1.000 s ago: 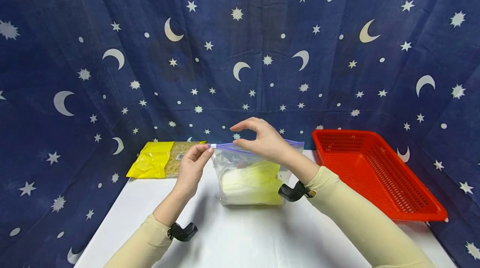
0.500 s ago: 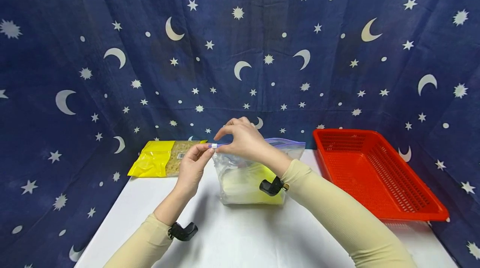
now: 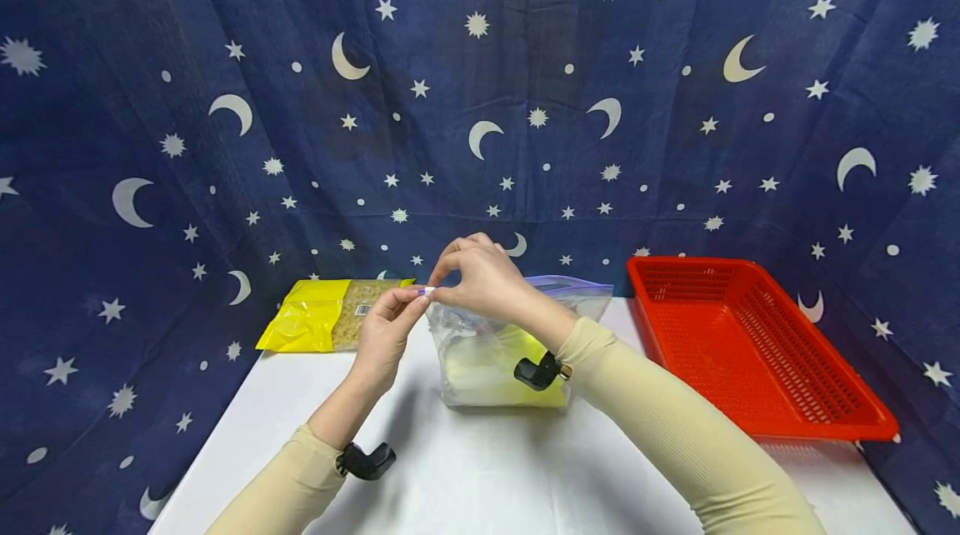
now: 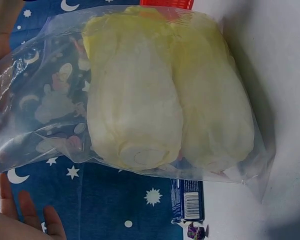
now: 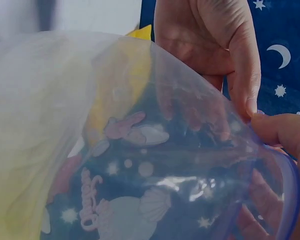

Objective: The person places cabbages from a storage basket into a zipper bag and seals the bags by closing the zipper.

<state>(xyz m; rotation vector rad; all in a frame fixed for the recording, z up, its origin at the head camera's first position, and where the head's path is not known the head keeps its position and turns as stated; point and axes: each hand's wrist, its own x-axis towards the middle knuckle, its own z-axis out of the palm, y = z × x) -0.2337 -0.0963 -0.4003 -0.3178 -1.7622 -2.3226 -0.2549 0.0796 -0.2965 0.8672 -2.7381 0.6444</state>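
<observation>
A clear zip bag [image 3: 459, 392] with a purple rim stands on the white table, two pale yellow-green napa cabbages [image 4: 135, 100] inside it. Toward the right, the bag's mouth gapes. My left hand [image 3: 382, 343] pinches the rim's left end between thumb and fingers. Right beside it, my right hand [image 3: 486, 281] pinches the rim at the small white slider [image 3: 429, 291], its thumb and fingertips partly covering it. In the right wrist view the two thumbs meet at the bag's corner. Printed cartoon figures [image 5: 135, 132] show on the film.
A yellow packet [image 3: 307, 318] with a see-through part lies at the back left. On the right is a red plastic basket [image 3: 720, 335]. The left wrist view shows a blue barcoded pack [image 4: 191, 202] and a small purple item beyond the bag. A star-patterned cloth [image 3: 480, 85] hangs behind.
My right hand has moved left along the bag's rim to the slider, and its thumb and fingers have closed there. My left hand keeps its hold on the corner.
</observation>
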